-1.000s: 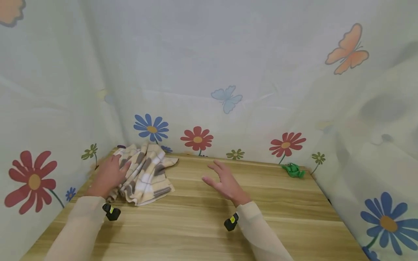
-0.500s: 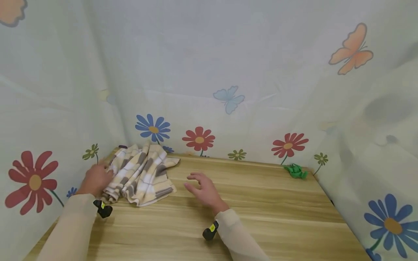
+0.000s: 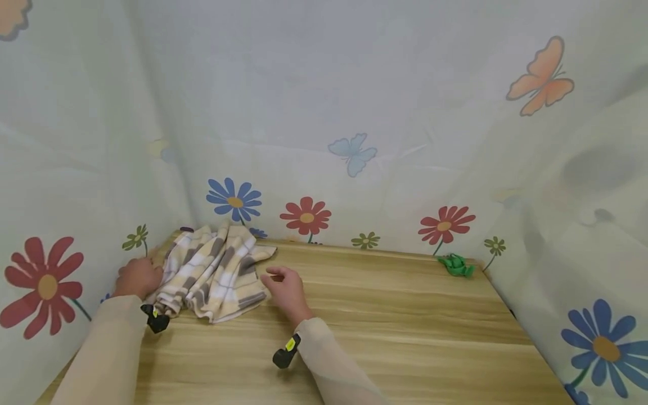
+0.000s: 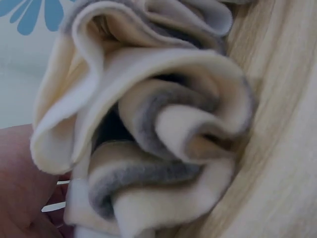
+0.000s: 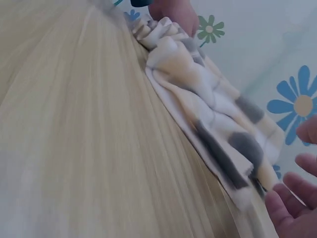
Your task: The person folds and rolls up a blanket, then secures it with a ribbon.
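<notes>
Cloth (image 3: 215,275), one, between two hands (image 3: 138,277) (image 3: 287,291)

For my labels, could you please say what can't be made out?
Left wrist view: fingertips of bare left hand, behind crumpled beige and grey checked cloth.
Right wrist view: bare right hand, partly cut off by edge.
Head view: dark purple oblong item, too small to identify.

Long sleeves (image 3: 101,349), plain cream, down to the wrists. One small, chunky black wrist camera (image 3: 286,355) per arm, yellow-green label (image 3: 291,343) on each. Hands (image 3: 139,277) bare.
</notes>
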Motion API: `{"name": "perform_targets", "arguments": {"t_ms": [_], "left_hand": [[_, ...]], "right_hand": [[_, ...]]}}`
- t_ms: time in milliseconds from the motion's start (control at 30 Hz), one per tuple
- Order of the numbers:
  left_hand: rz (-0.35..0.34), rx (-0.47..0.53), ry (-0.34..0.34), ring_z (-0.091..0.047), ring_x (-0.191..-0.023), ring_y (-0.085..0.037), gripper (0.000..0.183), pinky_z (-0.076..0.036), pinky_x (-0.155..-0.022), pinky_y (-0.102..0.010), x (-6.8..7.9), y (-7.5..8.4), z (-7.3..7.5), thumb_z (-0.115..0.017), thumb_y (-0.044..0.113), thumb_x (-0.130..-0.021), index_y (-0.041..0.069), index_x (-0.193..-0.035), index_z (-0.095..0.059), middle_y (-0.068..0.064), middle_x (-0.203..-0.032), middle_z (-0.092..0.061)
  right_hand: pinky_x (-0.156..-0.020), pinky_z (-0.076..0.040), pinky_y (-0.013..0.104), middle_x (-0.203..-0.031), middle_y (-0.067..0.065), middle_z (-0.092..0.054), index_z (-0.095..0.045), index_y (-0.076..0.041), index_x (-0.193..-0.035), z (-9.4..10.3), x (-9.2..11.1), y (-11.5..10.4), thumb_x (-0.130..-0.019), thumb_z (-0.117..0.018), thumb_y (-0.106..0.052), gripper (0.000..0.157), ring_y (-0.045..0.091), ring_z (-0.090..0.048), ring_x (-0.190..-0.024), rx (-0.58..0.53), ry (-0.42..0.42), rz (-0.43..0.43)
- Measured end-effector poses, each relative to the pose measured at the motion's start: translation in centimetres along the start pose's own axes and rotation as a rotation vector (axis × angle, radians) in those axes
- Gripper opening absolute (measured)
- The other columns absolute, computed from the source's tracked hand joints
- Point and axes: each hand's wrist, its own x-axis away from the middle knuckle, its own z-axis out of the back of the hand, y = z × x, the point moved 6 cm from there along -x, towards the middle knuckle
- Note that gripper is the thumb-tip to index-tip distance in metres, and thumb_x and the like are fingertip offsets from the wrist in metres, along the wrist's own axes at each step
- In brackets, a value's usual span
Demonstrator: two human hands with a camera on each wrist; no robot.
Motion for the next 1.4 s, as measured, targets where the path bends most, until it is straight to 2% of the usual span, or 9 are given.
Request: {"name": "perform_targets", "arguments": {"t_ms": [133, 233, 300, 400, 500, 700, 933, 1100, 1400], "left_hand": [[0.017, -0.005, 0.012, -0.058, -0.088, -0.058, 0.049, -0.048, -0.065, -0.056, 0.0, -0.3, -0.1, -0.046, 0.020, -0.093, -0.022, -0.116, -0.056, -0.047, -0.109, -0.056], [0.033, 0.007, 0.014, -0.057, -0.088, -0.057, 0.046, -0.047, -0.065, -0.055, 0.0, -0.3, -0.2, -0.049, 0.020, -0.091, -0.021, -0.111, -0.059, -0.045, -0.106, -0.057], [0.027, 0.021, 0.019, -0.058, -0.082, -0.052, 0.039, -0.046, -0.062, -0.052, -0.1, -0.1, -0.2, -0.050, 0.019, -0.091, -0.018, -0.096, -0.062, -0.040, -0.096, -0.060], [0.009, 0.042, 0.025, -0.056, -0.070, -0.039, 0.030, -0.043, -0.057, -0.045, -0.3, 0.2, -0.5, -0.051, 0.018, -0.090, -0.004, -0.070, -0.057, -0.026, -0.077, -0.060], [-0.019, 0.055, 0.025, -0.048, -0.061, -0.028, 0.034, -0.038, -0.055, -0.039, -0.4, 0.4, -0.9, -0.053, 0.018, -0.090, 0.011, -0.057, -0.045, -0.011, -0.063, -0.052], [-0.047, 0.053, 0.043, -0.044, -0.056, -0.023, 0.041, -0.035, -0.054, -0.036, -0.5, 0.7, -1.0, -0.057, 0.020, -0.090, 0.014, -0.053, -0.040, -0.001, -0.054, -0.043], [0.003, 0.057, -0.003, -0.048, -0.061, -0.026, 0.040, -0.039, -0.058, -0.038, 0.0, 0.9, -0.6, -0.060, 0.023, -0.092, 0.011, -0.058, -0.044, -0.007, -0.060, -0.049], [0.023, 0.044, -0.020, -0.048, -0.063, -0.026, 0.038, -0.041, -0.059, -0.039, 0.4, 1.1, -0.2, -0.061, 0.021, -0.091, 0.009, -0.058, -0.046, -0.009, -0.063, -0.052], [0.018, 0.069, -0.031, -0.041, -0.059, -0.020, 0.041, -0.034, -0.057, -0.034, 0.0, 0.9, -0.5, -0.060, 0.020, -0.089, 0.015, -0.054, -0.040, 0.001, -0.057, -0.038]], "right_hand": [[-0.074, -0.054, 0.026, -0.106, 0.008, -0.074, -0.075, -0.005, -0.116, -1.3, -0.7, -0.2, -0.093, -0.076, -0.022, 0.029, 0.010, -0.063, -0.091, 0.019, 0.087, -0.026], [-0.077, -0.055, 0.028, -0.109, 0.011, -0.073, -0.073, -0.001, -0.117, -2.0, -1.1, -0.3, -0.091, -0.078, -0.020, 0.034, 0.013, -0.064, -0.093, 0.055, 0.115, -0.071], [-0.082, -0.057, 0.033, -0.113, 0.015, -0.072, -0.071, 0.001, -0.119, -2.5, -1.5, -0.2, -0.089, -0.079, -0.021, 0.038, 0.018, -0.066, -0.098, 0.074, 0.116, -0.110], [-0.089, -0.056, 0.039, -0.118, 0.017, -0.071, -0.070, 0.002, -0.121, -3.0, -2.0, 0.0, -0.087, -0.082, -0.023, 0.044, 0.023, -0.066, -0.104, 0.108, 0.107, -0.163], [-0.087, -0.056, 0.040, -0.116, 0.016, -0.070, -0.068, 0.003, -0.122, -3.4, -2.2, 0.0, -0.086, -0.083, -0.023, 0.047, 0.023, -0.065, -0.100, 0.132, 0.103, -0.194], [-0.080, -0.058, 0.038, -0.103, 0.012, -0.072, -0.065, 0.003, -0.125, -4.0, -2.3, -0.3, -0.085, -0.084, -0.024, 0.052, 0.021, -0.069, -0.090, 0.151, 0.097, -0.242], [-0.089, -0.057, 0.043, -0.111, 0.015, -0.071, -0.058, 0.004, -0.134, -4.6, -2.4, -0.7, -0.086, -0.084, -0.025, 0.062, 0.026, -0.068, -0.098, 0.184, 0.092, -0.249], [-0.074, -0.054, 0.039, -0.092, 0.006, -0.067, -0.062, -0.001, -0.123, -4.6, -2.4, -0.6, -0.086, -0.084, -0.022, 0.048, 0.018, -0.062, -0.080, 0.183, 0.087, -0.229], [-0.070, -0.056, 0.034, -0.091, 0.010, -0.070, -0.069, 0.001, -0.104, -4.0, -2.5, -0.6, -0.080, -0.089, -0.025, 0.041, 0.017, -0.064, -0.078, 0.195, 0.132, -0.241]]}}
